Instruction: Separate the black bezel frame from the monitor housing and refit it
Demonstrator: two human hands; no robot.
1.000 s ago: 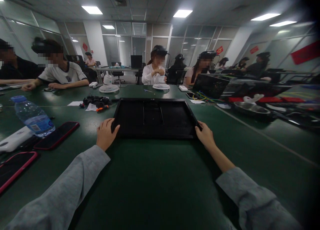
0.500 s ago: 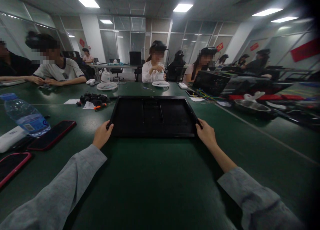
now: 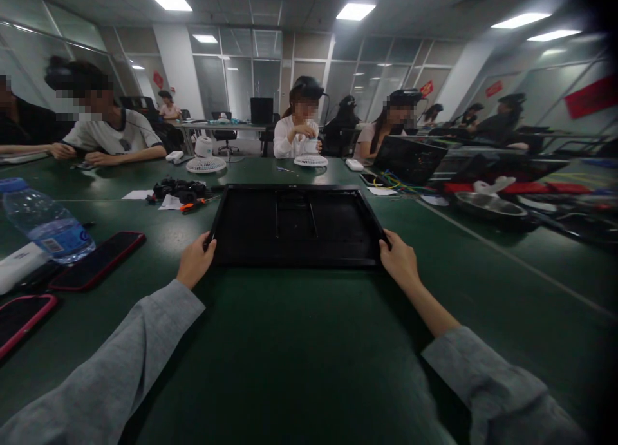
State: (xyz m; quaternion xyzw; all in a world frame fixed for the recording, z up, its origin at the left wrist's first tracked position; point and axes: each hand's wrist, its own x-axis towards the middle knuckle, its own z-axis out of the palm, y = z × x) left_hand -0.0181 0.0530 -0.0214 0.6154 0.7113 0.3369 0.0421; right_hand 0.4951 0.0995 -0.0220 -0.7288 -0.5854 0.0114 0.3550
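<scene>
A wide, shallow black monitor housing lies in front of me on the green table. Its raised rim surrounds a dark inner face with two thin upright ridges near the middle. My left hand is closed around its near left corner, the thumb on top of the rim. At the near right corner my right hand grips the rim in the same way. The undersides of my fingers are hidden.
Left of me are a water bottle and two red-edged phones. Beyond the housing lie black parts with an orange tool. A metal bowl stands at right. Co-workers sit across the table near two white fans.
The view has shifted very slightly. Both hands keep their hold on the housing, which stays in nearly the same place.
</scene>
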